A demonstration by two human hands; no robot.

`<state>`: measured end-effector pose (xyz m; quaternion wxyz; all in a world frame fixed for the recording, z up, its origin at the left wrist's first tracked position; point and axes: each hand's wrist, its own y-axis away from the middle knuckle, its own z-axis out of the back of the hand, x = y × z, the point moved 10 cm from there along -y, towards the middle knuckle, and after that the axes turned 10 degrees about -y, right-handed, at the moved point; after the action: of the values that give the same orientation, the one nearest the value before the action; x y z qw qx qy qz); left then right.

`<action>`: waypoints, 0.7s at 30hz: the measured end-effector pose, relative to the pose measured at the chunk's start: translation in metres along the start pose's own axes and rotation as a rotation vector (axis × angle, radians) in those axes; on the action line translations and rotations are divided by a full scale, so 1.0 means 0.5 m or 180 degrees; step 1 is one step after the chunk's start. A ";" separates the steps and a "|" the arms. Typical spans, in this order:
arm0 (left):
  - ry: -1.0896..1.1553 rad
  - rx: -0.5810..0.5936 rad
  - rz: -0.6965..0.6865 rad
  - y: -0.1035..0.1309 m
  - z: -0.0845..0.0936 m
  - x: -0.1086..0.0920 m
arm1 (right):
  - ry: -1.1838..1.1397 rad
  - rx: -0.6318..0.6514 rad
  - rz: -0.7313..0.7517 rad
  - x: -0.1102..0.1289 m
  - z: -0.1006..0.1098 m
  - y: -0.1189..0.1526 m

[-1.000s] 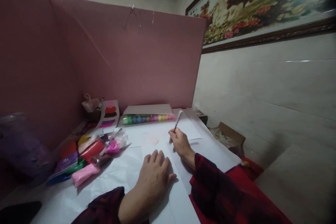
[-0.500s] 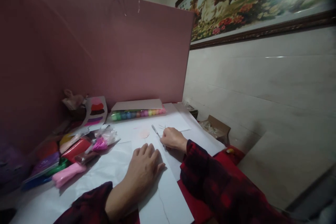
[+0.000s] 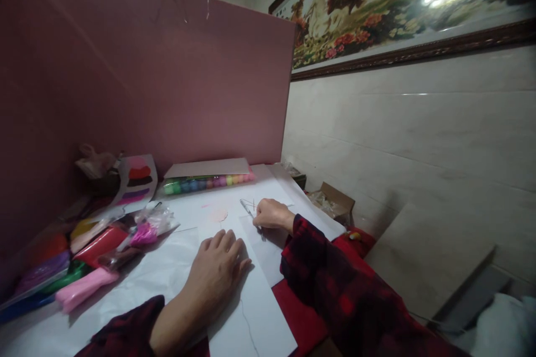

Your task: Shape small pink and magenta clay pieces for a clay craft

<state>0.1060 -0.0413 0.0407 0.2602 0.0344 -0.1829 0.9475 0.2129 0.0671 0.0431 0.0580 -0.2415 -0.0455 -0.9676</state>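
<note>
My left hand (image 3: 220, 268) lies palm down, its fingers stretched out, on a white sheet of paper (image 3: 259, 318). A thin drawn line runs down this sheet below the hand. Beyond the fingertips is a pale pink, scallop-edged round shape (image 3: 219, 216), with a short line under it. My right hand (image 3: 272, 216) has its fingers closed on a thin silver pen-like tool (image 3: 246, 207) slanting past the fingertips. Exactly what kind of tool it is, I cannot tell. Several thin, dark, stick-like pieces (image 3: 253, 203) lie just behind that hand.
Bags of coloured clay (image 3: 98, 245) are heaped on the left, beside a colour-painted sheet (image 3: 136, 178). At the back lies a pack of coloured balls (image 3: 209, 182) under a pale board (image 3: 207, 167). A small cardboard box (image 3: 335, 201) stands by the right wall.
The view has swung slightly right, so the scene shifts left. Against the paper, my right hand and the silver tool have moved a little to the right. My left hand stays on the sheet.
</note>
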 end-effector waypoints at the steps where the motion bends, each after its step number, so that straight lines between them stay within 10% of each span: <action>1: -0.0001 0.0004 -0.0001 0.000 0.000 0.000 | -0.0009 0.0006 0.0011 -0.001 0.001 0.000; 21: -0.0001 0.0037 -0.0008 0.002 0.007 -0.003 | -0.0007 -0.0160 0.0017 -0.012 0.007 -0.014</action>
<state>0.1066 -0.0441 0.0432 0.2611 0.0363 -0.1773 0.9482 0.2189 0.0748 0.0432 0.0545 -0.2440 -0.0207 -0.9680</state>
